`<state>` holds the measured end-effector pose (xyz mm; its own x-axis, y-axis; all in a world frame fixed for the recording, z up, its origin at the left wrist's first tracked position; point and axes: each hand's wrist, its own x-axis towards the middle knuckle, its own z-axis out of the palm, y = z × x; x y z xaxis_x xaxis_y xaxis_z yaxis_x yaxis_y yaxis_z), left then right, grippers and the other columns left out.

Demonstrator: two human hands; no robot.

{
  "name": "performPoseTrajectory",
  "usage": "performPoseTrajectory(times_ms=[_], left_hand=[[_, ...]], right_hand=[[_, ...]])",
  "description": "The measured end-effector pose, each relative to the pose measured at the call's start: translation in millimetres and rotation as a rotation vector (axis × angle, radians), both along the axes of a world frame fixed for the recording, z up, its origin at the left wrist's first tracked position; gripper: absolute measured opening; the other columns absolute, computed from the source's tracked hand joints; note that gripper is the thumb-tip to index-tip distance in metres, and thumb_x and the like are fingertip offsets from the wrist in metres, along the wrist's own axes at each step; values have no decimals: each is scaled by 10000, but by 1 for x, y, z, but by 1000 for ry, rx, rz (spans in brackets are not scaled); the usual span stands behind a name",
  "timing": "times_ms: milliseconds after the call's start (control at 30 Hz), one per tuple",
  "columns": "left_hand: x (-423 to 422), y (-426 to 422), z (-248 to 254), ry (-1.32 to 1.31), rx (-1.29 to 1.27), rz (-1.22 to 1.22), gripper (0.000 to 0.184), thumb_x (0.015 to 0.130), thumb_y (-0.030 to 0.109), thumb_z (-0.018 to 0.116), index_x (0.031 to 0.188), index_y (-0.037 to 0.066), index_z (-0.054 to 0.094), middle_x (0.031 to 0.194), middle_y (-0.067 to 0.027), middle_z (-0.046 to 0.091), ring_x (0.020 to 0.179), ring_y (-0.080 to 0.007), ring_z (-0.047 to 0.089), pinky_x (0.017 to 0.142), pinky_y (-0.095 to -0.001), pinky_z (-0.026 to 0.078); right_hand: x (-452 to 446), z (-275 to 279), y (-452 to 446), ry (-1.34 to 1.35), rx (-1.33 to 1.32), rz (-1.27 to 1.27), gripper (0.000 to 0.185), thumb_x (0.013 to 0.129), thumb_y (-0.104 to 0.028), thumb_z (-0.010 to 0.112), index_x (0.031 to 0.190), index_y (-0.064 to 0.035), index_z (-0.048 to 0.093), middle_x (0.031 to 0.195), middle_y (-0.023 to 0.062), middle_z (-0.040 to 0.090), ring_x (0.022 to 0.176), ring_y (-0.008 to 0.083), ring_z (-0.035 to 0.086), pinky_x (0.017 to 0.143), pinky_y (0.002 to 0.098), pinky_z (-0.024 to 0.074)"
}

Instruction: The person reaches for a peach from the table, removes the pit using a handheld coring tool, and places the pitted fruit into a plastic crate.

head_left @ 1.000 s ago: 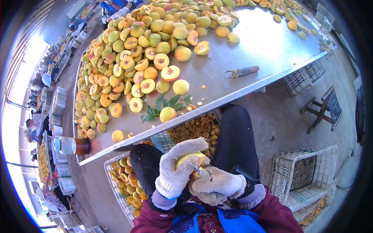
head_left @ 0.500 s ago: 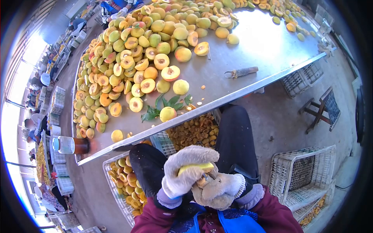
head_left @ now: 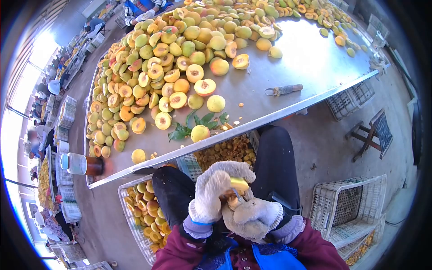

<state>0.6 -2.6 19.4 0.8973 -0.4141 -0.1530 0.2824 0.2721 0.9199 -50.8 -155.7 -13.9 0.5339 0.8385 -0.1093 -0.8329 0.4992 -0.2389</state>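
Both hands wear pale, soiled knit gloves and meet over my lap. My left hand (head_left: 218, 189) is wrapped round a yellow-green peach half (head_left: 239, 184). Against it, my right hand (head_left: 254, 217) is closed on a small metal-tipped tool (head_left: 235, 193), whose handle is hidden in the glove. The tip touches the inner side of the fruit. Beyond the hands, a peach (head_left: 200, 133) lies by green leaves (head_left: 181, 132) near the metal table's edge (head_left: 207, 146). Another looped metal tool (head_left: 284, 90) rests on the table.
Many halved peaches (head_left: 153, 72) are heaped on the table. A jar of brown liquid (head_left: 83, 164) stands at its left corner. Crates of fruit (head_left: 146, 211) and scraps (head_left: 225, 153) sit below. At right are empty crates (head_left: 348, 207) and a folding stool (head_left: 373, 133). Several people work farther off.
My left hand has shifted slightly right, and the peach half has turned in its fingers beside the tool. The view has tilted a little, so the table appears lower.
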Motion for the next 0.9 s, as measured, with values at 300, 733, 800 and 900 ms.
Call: performPoseTrajectory(times_ms=[300,733,800,900], left_hand=[[20,10,-10,-574,356,-51,316,848,156,691,1116,-7,650,1019,-158,686,842,-243,692,720,-335,539],[41,21,-8,66,53,364,524,979,495,453,1173,18,545,920,-97,658,668,-182,648,474,-230,480],[67,59,-27,-182,254,551,435,978,427,522,1152,32,574,877,-58,637,734,-142,624,553,-226,476],[117,135,-69,-510,1207,621,244,930,206,581,1104,50,652,937,-51,670,787,-144,638,712,-278,511]], right_hand=[[5,-1,1,-81,-130,-1,299,877,-297,670,1009,-38,599,752,11,586,563,83,531,517,205,428],[12,9,-6,-97,-325,85,203,906,-256,656,915,-66,587,621,-15,531,453,62,474,380,207,352],[13,9,-3,-94,-334,11,173,899,-217,663,904,-79,559,620,-19,509,460,57,451,384,212,334],[18,12,7,-81,-542,21,166,909,-193,645,904,-107,503,636,-23,482,493,52,407,422,209,318]])
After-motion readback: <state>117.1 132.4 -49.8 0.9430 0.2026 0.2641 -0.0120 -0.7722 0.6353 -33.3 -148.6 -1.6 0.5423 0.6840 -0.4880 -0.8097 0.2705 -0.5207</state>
